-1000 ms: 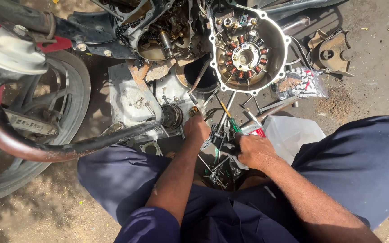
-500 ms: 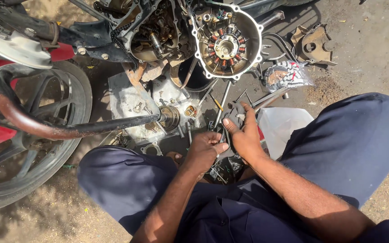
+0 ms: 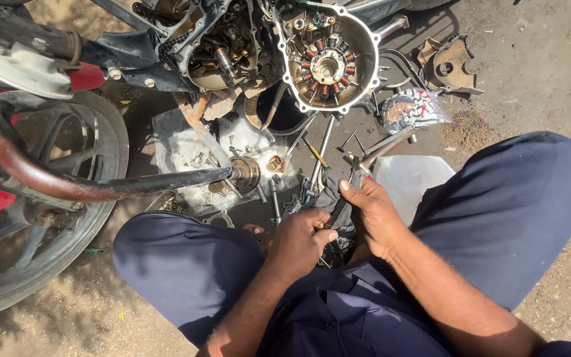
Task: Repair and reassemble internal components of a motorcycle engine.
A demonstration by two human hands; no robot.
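Observation:
I squat on the ground beside an opened motorcycle engine [image 3: 223, 49]. My left hand [image 3: 302, 241] is closed in a fist around a dark tool handle [image 3: 334, 215] between my knees. My right hand [image 3: 377, 215] sits right beside it, thumb up, gripping a metal plier-like tool [image 3: 357, 168] whose head points up toward the engine. Both hands hover over a heap of loose tools [image 3: 299, 198]. Whether both hands hold the same tool is unclear. A round stator cover [image 3: 325, 63] with copper coils hangs open above the hands.
A rusty exhaust pipe [image 3: 100, 188] crosses in front of the rear wheel [image 3: 47, 218] at left. Small parts lie on a pale sheet [image 3: 186, 149]; a dark bowl [image 3: 285, 116] sits under the engine. A white bag [image 3: 411, 182], a chequered packet [image 3: 414, 109] and a rusty bracket [image 3: 447, 66] lie at right.
My left hand pulled back from the parts near the pipe's end and closed beside my right hand. My right hand rose slightly with its tool. The view shifted down.

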